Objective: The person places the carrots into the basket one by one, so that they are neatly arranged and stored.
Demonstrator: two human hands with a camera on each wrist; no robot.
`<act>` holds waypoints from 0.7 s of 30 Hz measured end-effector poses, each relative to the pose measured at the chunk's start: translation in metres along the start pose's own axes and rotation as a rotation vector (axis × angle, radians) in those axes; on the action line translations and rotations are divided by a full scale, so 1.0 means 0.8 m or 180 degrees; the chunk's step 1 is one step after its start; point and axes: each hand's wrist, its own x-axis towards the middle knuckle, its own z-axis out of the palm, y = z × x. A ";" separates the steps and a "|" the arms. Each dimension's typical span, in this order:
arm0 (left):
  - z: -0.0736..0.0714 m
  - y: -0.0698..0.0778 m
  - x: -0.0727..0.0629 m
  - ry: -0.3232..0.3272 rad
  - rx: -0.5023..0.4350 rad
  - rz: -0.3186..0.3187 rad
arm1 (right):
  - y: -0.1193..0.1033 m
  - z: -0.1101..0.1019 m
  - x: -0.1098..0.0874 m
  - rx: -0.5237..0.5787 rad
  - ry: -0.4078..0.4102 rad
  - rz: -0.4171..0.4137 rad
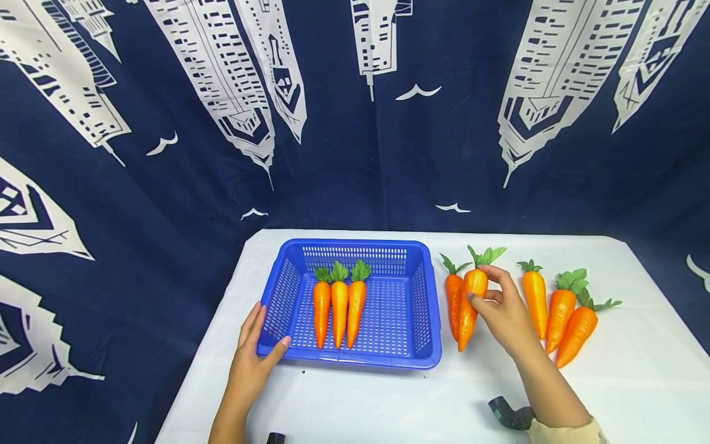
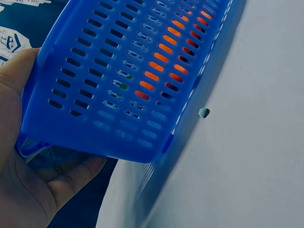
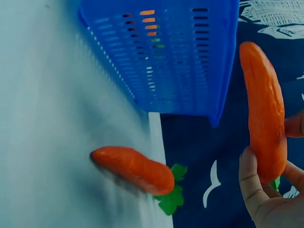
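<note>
My left hand [image 1: 251, 357] grips the near left corner of a blue plastic basket [image 1: 355, 364], thumb over the rim; the left wrist view shows the fingers [image 2: 78, 178] under its edge. Inside the basket lie three toy carrots [image 1: 339, 314] side by side, green tops to the back. Right of the basket, my right hand [image 1: 505, 314] pinches an orange carrot [image 1: 473, 296] near its leafy top. In the right wrist view that carrot [image 3: 266, 114] is raised off the table, tip up. Another carrot [image 1: 453, 302] lies on the table just left of it, partly hidden.
Three more carrots lie right of my right hand: a lone carrot [image 1: 534, 299], a leafy carrot [image 1: 560, 314] and a slanted carrot [image 1: 577, 336]. A dark curved object [image 1: 509, 414] is by the right wrist. A patterned navy cloth [image 1: 383, 160] hangs behind the white table [image 1: 388, 407].
</note>
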 end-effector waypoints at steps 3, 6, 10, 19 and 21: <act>0.000 -0.001 0.000 -0.0008 0.0002 0.0003 | -0.006 0.004 0.001 0.0038 -0.0046 -0.0134; 0.000 -0.001 0.001 -0.0011 -0.0005 -0.0002 | -0.014 0.008 0.003 0.0032 -0.0086 -0.0215; 0.000 -0.001 0.001 -0.0019 -0.0008 -0.0022 | -0.025 0.013 0.005 -0.0021 -0.0176 -0.0245; 0.000 -0.001 0.001 -0.0001 -0.0015 0.0015 | -0.052 0.021 0.011 -0.0039 -0.0347 -0.0184; 0.000 -0.001 0.001 -0.0004 -0.0017 0.0019 | -0.057 0.024 0.013 -0.0047 -0.0357 -0.0219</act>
